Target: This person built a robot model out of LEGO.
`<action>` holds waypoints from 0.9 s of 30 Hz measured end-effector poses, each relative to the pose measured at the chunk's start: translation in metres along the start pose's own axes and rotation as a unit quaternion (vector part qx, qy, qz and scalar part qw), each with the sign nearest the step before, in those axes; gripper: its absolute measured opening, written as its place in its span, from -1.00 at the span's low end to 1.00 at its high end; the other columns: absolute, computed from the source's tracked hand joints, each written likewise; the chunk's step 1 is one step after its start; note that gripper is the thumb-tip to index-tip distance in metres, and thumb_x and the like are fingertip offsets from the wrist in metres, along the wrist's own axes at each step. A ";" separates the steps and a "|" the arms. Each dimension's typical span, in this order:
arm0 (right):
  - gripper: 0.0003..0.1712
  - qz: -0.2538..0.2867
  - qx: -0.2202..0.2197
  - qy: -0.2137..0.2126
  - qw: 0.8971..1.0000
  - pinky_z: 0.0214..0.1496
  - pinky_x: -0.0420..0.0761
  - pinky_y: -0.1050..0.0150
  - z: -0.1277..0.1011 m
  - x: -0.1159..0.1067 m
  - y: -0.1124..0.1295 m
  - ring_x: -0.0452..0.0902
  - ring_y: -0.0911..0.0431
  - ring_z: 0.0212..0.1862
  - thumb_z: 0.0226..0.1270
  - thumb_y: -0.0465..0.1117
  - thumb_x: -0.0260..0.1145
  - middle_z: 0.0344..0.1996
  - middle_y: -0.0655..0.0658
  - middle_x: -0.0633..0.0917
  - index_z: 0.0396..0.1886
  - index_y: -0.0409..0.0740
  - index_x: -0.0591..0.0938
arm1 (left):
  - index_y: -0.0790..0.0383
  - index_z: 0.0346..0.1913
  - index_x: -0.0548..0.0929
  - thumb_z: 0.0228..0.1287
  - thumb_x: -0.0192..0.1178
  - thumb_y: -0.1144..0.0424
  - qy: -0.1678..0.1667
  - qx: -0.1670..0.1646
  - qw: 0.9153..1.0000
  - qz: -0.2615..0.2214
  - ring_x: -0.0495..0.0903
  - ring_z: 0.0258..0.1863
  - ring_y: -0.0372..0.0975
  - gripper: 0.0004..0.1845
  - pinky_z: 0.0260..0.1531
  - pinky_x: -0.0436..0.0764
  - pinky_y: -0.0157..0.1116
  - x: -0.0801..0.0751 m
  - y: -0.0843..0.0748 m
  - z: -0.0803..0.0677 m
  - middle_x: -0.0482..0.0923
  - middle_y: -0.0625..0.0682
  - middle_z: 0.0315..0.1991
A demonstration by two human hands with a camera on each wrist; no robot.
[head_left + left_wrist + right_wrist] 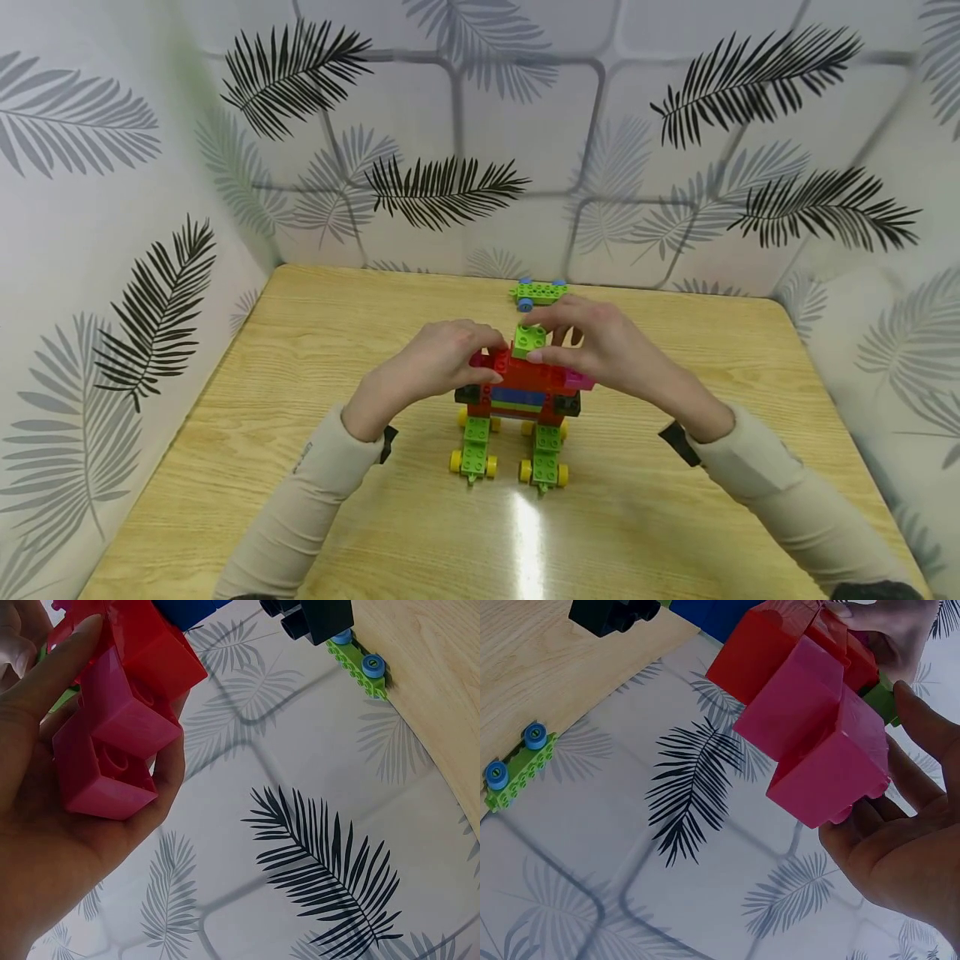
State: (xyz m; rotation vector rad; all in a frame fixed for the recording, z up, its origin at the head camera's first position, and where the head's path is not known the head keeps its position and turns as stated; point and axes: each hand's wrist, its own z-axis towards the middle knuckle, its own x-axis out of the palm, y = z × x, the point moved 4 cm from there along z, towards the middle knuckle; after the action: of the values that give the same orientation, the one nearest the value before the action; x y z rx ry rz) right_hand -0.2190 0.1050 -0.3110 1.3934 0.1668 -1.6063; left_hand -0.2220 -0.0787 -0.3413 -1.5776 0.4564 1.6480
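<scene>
A toy figure built of bricks [525, 377] stands upright on the table, with a red upper body and a blue band below. My left hand [442, 354] grips one shoulder, and in the left wrist view its fingers wrap round pink bricks [124, 720]. On top of the red part sits a lime green brick [529, 340], which my right hand [600, 337] pinches between thumb and fingers. From the right wrist view the green brick [883, 703] is partly hidden behind pink bricks [829, 761]. Whether it is pressed fully down I cannot tell.
Green wheeled bases [474, 457] with yellow wheels form the figure's feet. Black bricks [567, 405] jut out at its sides. Behind the figure, a small green car base [542, 292] with blue wheels stands near the back edge of the wooden table [337, 517]. Leaf-patterned walls surround the table.
</scene>
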 end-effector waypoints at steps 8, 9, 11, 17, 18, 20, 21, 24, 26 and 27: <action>-0.55 -0.012 0.018 0.035 0.999 -0.38 0.55 0.32 0.001 0.002 0.006 0.50 0.25 -0.43 0.13 -0.15 0.49 -0.33 0.04 0.64 0.05 -0.11 0.67 | 0.18 -0.06 0.65 0.19 0.36 0.08 -0.002 0.001 1.000 -0.008 0.53 -0.33 -0.24 -0.67 -0.31 0.57 -0.30 0.000 0.000 0.000 0.64 -0.04 -0.23; -0.55 -0.012 0.019 0.036 0.999 -0.40 0.55 0.33 0.002 0.002 0.006 0.50 0.25 -0.44 0.12 -0.15 0.49 -0.33 0.04 0.64 0.04 -0.11 0.67 | 0.17 -0.06 0.66 0.19 0.36 0.08 -0.003 0.001 1.000 -0.008 0.53 -0.33 -0.24 -0.67 -0.31 0.57 -0.30 0.000 0.000 0.000 0.64 -0.04 -0.23; -0.56 -0.011 0.018 0.039 0.999 -0.42 0.54 0.33 0.002 0.002 0.007 0.51 0.25 -0.45 0.12 -0.15 0.49 -0.33 0.03 0.63 0.03 -0.11 0.68 | 0.17 -0.06 0.66 0.19 0.36 0.08 -0.004 0.003 1.000 -0.009 0.53 -0.34 -0.24 -0.68 -0.32 0.57 -0.31 0.000 0.000 0.000 0.64 -0.05 -0.24; -0.54 -0.018 0.015 0.038 0.999 -0.44 0.52 0.34 0.003 0.002 0.009 0.48 0.25 -0.43 0.07 -0.17 0.52 -0.36 0.02 0.63 0.02 -0.13 0.68 | 0.17 -0.07 0.66 0.19 0.36 0.09 -0.003 0.004 1.000 -0.010 0.53 -0.34 -0.24 -0.69 -0.33 0.57 -0.30 0.001 0.000 0.001 0.64 -0.05 -0.25; -0.54 -0.021 0.014 0.037 0.999 -0.44 0.51 0.34 0.003 0.002 0.009 0.47 0.25 -0.43 0.07 -0.18 0.52 -0.36 0.02 0.62 0.01 -0.14 0.68 | 0.17 -0.07 0.66 0.19 0.36 0.09 -0.001 0.003 1.000 -0.008 0.53 -0.34 -0.24 -0.68 -0.33 0.57 -0.30 0.001 0.000 0.001 0.64 -0.05 -0.25; -0.54 -0.026 0.013 0.037 0.999 -0.46 0.50 0.34 0.003 0.002 0.010 0.46 0.24 -0.44 0.06 -0.18 0.53 -0.36 0.02 0.62 0.01 -0.14 0.68 | 0.17 -0.08 0.66 0.18 0.36 0.08 0.002 0.002 1.000 -0.005 0.52 -0.35 -0.24 -0.69 -0.35 0.56 -0.30 0.001 0.000 0.002 0.63 -0.05 -0.25; -0.54 -0.028 0.013 0.037 0.999 -0.46 0.50 0.34 0.003 0.002 0.010 0.46 0.24 -0.45 0.06 -0.18 0.53 -0.36 0.02 0.62 0.01 -0.14 0.69 | 0.17 -0.09 0.66 0.18 0.36 0.08 0.004 0.001 1.000 -0.004 0.52 -0.36 -0.25 -0.69 -0.36 0.55 -0.31 0.001 0.000 0.002 0.63 -0.05 -0.26; -0.54 -0.029 0.012 0.041 0.999 -0.48 0.50 0.35 0.003 0.002 0.010 0.48 0.22 -0.47 0.06 -0.18 0.53 -0.33 0.00 0.63 0.01 -0.15 0.69 | 0.17 -0.10 0.65 0.18 0.37 0.08 0.006 0.001 1.000 -0.002 0.50 -0.37 -0.25 -0.70 -0.37 0.54 -0.31 0.001 0.000 0.003 0.62 -0.06 -0.27; -0.53 -0.032 0.012 0.045 0.998 -0.48 0.51 0.35 0.004 0.002 0.011 0.49 0.21 -0.48 0.06 -0.17 0.53 -0.31 -0.01 0.64 0.01 -0.14 0.69 | 0.17 -0.10 0.65 0.18 0.37 0.08 0.006 -0.001 1.000 -0.002 0.50 -0.37 -0.25 -0.69 -0.37 0.54 -0.31 0.000 0.000 0.002 0.63 -0.06 -0.27; -0.53 -0.033 0.012 0.047 0.998 -0.48 0.51 0.35 0.004 0.002 0.011 0.49 0.20 -0.48 0.06 -0.17 0.53 -0.31 -0.02 0.64 0.02 -0.15 0.69 | 0.17 -0.10 0.66 0.18 0.37 0.08 0.007 -0.002 1.000 -0.003 0.51 -0.37 -0.25 -0.69 -0.36 0.55 -0.31 0.000 0.000 0.002 0.63 -0.06 -0.27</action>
State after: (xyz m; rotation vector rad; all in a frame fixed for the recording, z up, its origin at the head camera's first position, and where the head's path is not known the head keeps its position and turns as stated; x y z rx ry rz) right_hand -0.2139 0.0951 -0.3064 1.4969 0.2520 -1.6025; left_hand -0.2232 -0.0772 -0.3412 -1.5914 0.4548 1.6348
